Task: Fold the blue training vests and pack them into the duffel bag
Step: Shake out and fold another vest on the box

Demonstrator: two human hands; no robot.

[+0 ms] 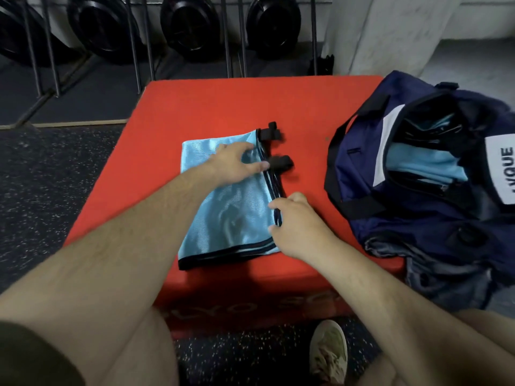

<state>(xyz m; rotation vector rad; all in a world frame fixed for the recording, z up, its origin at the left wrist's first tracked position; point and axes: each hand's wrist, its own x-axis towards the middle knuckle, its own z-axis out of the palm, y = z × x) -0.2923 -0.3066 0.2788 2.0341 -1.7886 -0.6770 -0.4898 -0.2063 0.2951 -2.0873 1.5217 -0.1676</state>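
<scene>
A folded light-blue training vest (223, 218) with black trim lies in the middle of the red plyo box (223, 107). Two black straps stick out past its right edge. My left hand (237, 162) rests on the vest's upper part, fingers spread toward that edge. My right hand (295, 221) pinches the trimmed right edge lower down. The navy duffel bag (362, 176) sits open at the box's right side, with folded blue vests (426, 162) visible inside.
Black weight plates (189, 26) stand in a rack against the wall behind the box. Dark speckled rubber flooring (41, 190) surrounds it. My shoe (328, 352) is on the floor just in front of the box.
</scene>
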